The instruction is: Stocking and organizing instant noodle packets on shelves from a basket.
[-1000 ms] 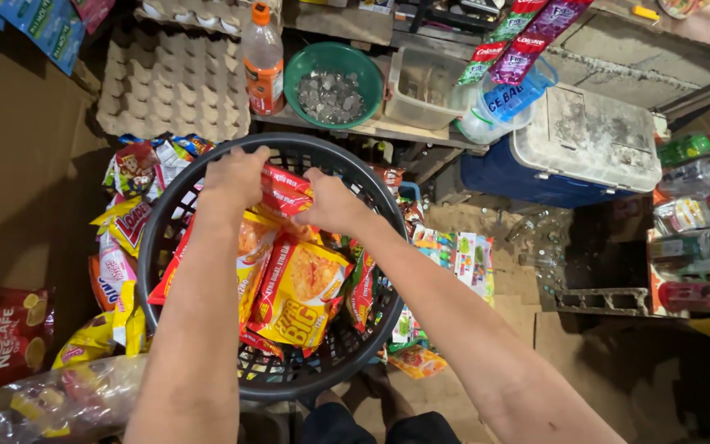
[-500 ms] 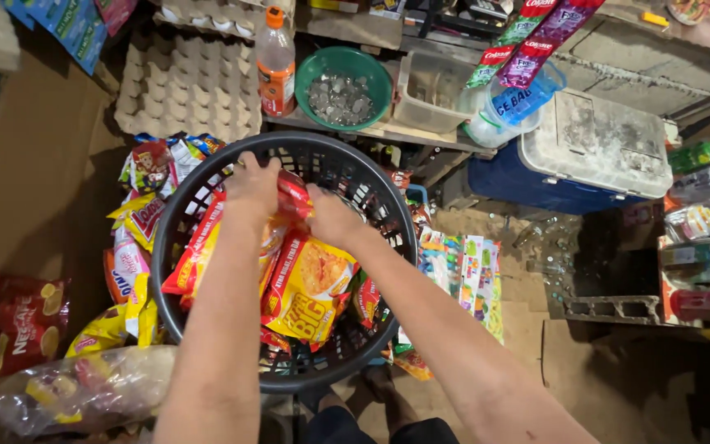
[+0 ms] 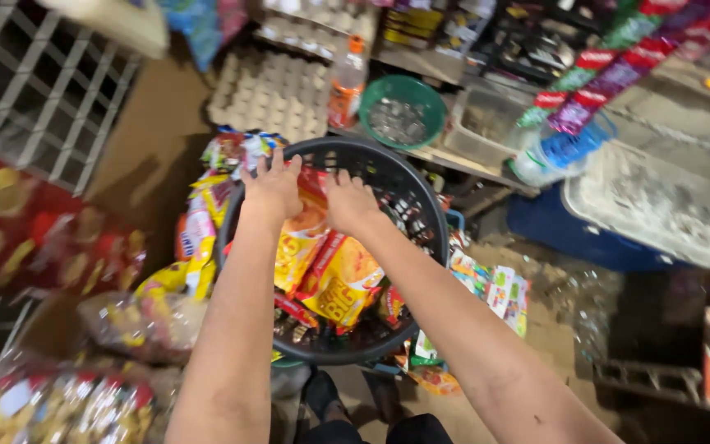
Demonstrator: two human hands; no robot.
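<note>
A round black plastic basket (image 3: 417,215) sits low in front of me, filled with several yellow, orange and red snack packets (image 3: 340,279). My left hand (image 3: 273,185) lies flat with fingers spread at the basket's far left rim, on top of the packets. My right hand (image 3: 351,201) rests beside it, pressing on a red and orange packet (image 3: 314,187) near the far rim. Whether either hand grips a packet is hidden by the backs of the hands.
More snack packets (image 3: 199,238) pile up left of the basket and some lie to its right (image 3: 503,292). Behind stand grey egg trays (image 3: 277,90), an orange drink bottle (image 3: 345,86), a green bowl (image 3: 433,103) and a blue cooler box (image 3: 569,234) with a white lid.
The view has swung, so the basket sits further right and closer. Both hands have slid toward the basket's far rim and spread out over the top packets.
</note>
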